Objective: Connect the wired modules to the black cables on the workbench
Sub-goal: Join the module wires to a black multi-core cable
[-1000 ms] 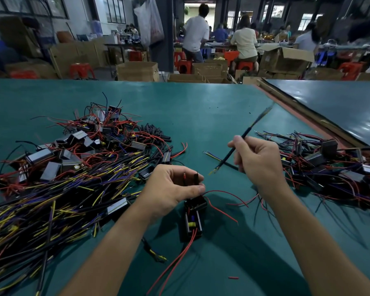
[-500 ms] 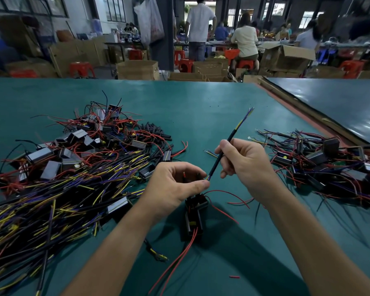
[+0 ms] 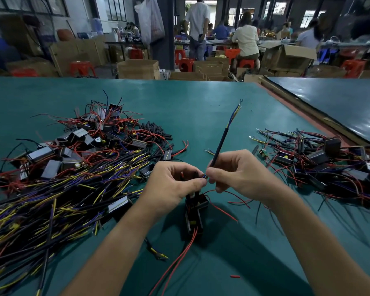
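While left hand [image 3: 175, 185] pinches thin leads [image 3: 182, 174] of boxy module [image 3: 194, 212] | right hand [image 3: 241, 176] grips slim black cable [image 3: 220, 142]

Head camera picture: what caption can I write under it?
Left hand pinching a wired module's leads, right hand holding a black cable, ends meeting over the green workbench.

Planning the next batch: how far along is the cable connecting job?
Likely done: the smaller pile on the right, though its joints cannot be seen. In hand: the left hand holds one module by its leads while the right hand pinches a black cable against them. Left: the large pile of loose modules and cables.
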`<state>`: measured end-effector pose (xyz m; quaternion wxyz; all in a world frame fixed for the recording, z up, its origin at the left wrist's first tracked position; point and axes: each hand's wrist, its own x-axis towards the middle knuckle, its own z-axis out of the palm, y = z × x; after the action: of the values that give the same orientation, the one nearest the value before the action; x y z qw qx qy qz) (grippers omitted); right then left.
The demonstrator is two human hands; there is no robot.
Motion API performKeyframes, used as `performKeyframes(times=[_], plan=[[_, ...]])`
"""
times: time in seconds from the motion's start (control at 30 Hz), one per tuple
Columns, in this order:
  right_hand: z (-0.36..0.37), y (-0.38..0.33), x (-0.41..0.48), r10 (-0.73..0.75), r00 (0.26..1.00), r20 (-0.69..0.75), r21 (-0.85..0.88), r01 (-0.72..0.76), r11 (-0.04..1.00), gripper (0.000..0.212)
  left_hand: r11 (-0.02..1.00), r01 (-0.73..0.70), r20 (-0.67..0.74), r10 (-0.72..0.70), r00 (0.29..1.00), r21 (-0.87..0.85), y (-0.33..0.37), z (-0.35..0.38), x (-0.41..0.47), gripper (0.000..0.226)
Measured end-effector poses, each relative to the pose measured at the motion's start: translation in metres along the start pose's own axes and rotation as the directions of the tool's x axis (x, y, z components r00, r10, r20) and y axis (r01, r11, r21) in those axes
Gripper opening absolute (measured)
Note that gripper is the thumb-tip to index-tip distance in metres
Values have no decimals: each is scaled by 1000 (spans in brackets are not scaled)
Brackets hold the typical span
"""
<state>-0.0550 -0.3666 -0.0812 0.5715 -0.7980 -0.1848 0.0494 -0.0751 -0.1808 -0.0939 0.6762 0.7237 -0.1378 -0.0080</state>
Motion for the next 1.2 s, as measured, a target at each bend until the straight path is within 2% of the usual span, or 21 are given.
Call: performKeyframes(times=[0.13, 0.3, 0.5, 0.87, 1.1, 1.2], plan=[[-3, -1, -2, 27, 999, 27, -30, -26, 999, 11, 1000, 20, 25, -20, 999, 14, -1, -1, 0, 12], [1, -2, -2, 40, 999, 13, 25, -41, 999, 1, 999, 14, 31, -15, 999, 32, -1, -1, 0, 16], [2, -3, -3, 16, 1000, -2, 19, -16, 1000, 3, 999, 8, 21, -9, 1000, 54, -2, 1, -1, 12], [1, -2, -4, 12, 998, 55, -6, -12, 1000, 21, 989, 27, 42, -34, 999, 146, -3, 1, -1, 17], [1, -3, -3, 35, 998, 43, -86, -31, 996, 20, 986, 37, 23, -41, 999, 164, -3, 1, 0, 19], [3, -2, -2, 40, 998, 41, -56, -38, 998, 19, 988, 27, 13, -29, 999, 150, -3, 2, 1, 16]])
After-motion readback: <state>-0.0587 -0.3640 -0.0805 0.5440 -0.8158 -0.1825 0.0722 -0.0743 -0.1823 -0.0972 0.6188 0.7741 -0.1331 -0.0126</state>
